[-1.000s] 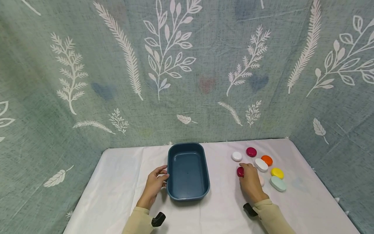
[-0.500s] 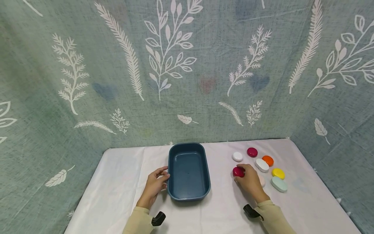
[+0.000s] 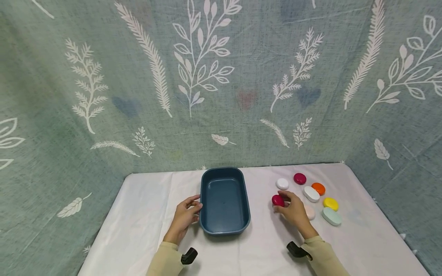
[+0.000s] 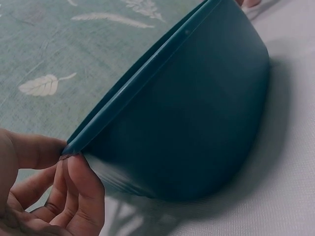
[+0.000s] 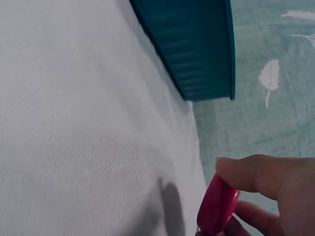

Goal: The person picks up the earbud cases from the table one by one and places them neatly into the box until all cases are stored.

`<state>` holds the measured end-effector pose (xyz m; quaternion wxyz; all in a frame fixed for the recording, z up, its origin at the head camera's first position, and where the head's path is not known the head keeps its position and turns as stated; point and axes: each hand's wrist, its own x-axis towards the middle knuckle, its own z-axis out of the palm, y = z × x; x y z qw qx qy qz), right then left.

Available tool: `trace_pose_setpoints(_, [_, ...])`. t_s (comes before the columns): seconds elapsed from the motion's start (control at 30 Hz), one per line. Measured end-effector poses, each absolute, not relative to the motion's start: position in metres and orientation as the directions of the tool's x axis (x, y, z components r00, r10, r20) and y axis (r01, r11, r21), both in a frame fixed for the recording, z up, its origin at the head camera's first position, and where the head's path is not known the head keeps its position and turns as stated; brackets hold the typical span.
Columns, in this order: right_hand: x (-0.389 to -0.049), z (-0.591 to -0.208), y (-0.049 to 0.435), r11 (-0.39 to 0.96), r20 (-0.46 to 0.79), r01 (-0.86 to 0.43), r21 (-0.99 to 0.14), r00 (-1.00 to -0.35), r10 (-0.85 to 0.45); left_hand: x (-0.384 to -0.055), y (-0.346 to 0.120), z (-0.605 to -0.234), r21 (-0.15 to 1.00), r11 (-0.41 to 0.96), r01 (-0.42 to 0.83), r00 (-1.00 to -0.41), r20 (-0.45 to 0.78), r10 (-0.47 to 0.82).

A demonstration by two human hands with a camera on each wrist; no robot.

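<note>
Left grip (image 3: 183, 218) pinches blue tub (image 3: 225, 207); right grip (image 3: 294, 211) holds crimson disc (image 3: 277, 200). None in tub; seven other pieces (image 3: 311, 194) left on bench (image 3: 262, 241), twelve to four o'clock from disc.

Curtained tabletop workspace, wider room not discernible: grey-green fabric curtains (image 3: 221, 124) printed with white leaf sprigs (image 3: 219, 139) and faint hearts (image 3: 308, 97) hang beyond and on both sides of the bare left hand (image 3: 184, 216) and bare right hand (image 3: 295, 211), a white-cloth-covered table (image 3: 264, 241) beneath both.
</note>
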<state>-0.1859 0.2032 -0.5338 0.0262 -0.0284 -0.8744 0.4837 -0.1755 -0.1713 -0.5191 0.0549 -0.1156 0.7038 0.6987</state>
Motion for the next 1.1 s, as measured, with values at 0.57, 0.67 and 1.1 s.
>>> trace_pose_setpoints(0.57, [-0.187,-0.52,0.184,0.405,0.038,-0.013,-0.914,-0.998,0.054,-0.175,-0.171,-0.521,0.975,-0.031,-0.218,-0.971,-0.22,-0.089])
trace_pose_setpoints(0.67, [-0.188,-0.516,0.178,0.403,0.05,-0.026,-0.915,-0.998,0.049,-0.175,-0.171,-0.521,0.976,-0.027,-0.217,-0.971,-0.218,-0.095])
trace_pose_setpoints(1.1, [-0.194,-0.505,0.16,0.356,0.13,-0.108,-0.928,-0.991,0.038,-0.175,-0.17,-0.522,0.972,-0.033,-0.234,-0.966,-0.237,-0.104])
